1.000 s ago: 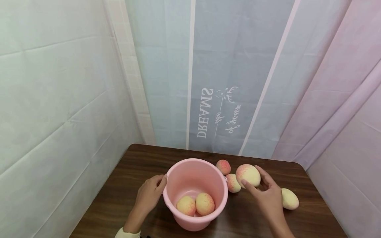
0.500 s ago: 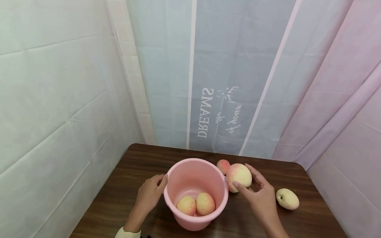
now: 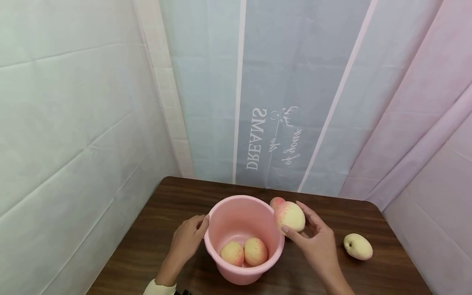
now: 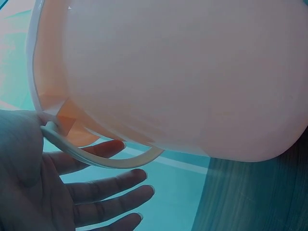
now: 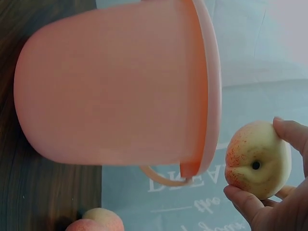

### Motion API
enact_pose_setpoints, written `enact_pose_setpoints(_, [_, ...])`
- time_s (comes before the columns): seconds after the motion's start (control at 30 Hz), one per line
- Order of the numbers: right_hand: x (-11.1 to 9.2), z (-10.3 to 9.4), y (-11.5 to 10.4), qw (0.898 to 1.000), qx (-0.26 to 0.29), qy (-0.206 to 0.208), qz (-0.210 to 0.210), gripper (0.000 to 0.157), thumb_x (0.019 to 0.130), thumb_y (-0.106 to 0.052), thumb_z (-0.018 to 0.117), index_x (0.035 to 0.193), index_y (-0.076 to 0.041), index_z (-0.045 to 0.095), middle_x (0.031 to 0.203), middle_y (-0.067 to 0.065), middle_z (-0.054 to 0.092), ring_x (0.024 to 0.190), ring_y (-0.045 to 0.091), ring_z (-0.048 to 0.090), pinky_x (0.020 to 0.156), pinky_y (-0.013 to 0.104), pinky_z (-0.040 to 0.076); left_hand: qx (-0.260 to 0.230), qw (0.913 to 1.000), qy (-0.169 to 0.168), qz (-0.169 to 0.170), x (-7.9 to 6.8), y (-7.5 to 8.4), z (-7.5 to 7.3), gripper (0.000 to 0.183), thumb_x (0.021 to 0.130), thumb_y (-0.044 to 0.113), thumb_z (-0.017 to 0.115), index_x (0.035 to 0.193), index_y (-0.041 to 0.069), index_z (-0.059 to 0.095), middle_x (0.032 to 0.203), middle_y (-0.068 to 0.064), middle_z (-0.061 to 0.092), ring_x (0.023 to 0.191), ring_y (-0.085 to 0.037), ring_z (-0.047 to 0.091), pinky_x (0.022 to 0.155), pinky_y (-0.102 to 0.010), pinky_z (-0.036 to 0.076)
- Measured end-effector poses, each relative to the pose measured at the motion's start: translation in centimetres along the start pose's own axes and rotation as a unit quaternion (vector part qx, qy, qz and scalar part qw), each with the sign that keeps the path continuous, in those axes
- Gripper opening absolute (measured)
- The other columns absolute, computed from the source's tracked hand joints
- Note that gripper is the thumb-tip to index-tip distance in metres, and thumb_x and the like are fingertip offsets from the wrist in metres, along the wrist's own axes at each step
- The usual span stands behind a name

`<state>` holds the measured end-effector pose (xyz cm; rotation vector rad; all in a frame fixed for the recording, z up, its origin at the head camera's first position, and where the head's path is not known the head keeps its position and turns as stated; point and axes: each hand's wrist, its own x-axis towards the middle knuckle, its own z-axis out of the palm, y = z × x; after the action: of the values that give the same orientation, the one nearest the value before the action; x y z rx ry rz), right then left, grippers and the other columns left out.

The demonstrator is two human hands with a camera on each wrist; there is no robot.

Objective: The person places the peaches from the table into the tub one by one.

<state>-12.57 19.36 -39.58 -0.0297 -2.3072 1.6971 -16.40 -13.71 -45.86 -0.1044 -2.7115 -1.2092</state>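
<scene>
A pink bucket (image 3: 243, 276) stands on the table with two yellow-and-red peaches, a left one (image 3: 232, 254) and a right one (image 3: 256, 251), at its bottom. My left hand (image 3: 187, 237) rests at the bucket's left rim. In the left wrist view its fingers (image 4: 113, 199) are straight and spread beside the bucket's handle (image 4: 110, 161); the thumb is hidden there. With thumb and fingers, my right hand (image 3: 318, 241) grips another peach (image 3: 290, 217) at the bucket's right rim. The right wrist view shows this peach (image 5: 260, 161) above rim level, just outside the opening.
Behind the held peach, a redder peach (image 3: 276, 202) is partly covered. A pale yellow peach (image 3: 358, 246) lies on the dark wooden table (image 3: 383, 270) at the right. Printed cloth (image 3: 280, 82) hangs behind the table's back edge.
My right hand has carried its peach leftward to the bucket's rim, hiding one peach on the table behind it. The left hand stays at the rim.
</scene>
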Motion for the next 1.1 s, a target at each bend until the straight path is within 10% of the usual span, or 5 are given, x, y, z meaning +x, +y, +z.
enact_pose_setpoints(1.1, [-0.6, 3.5, 0.3, 0.996, 0.063, -0.049, -0.027, 0.071, 0.074, -0.016, 0.093, 0.138, -0.023, 0.063, 0.138, 0.002, 0.062, 0.107, 0.017, 0.067, 0.082, 0.027, 0.057, 0.013, 0.9999, 0.004, -0.001, -0.1, 0.2, 0.0, 0.037, 0.107, 0.042, 0.046, 0.080, 0.026, 0.065, 0.067, 0.010, 0.054, 0.065, -0.011, 0.051, 0.060, -0.033, 0.039])
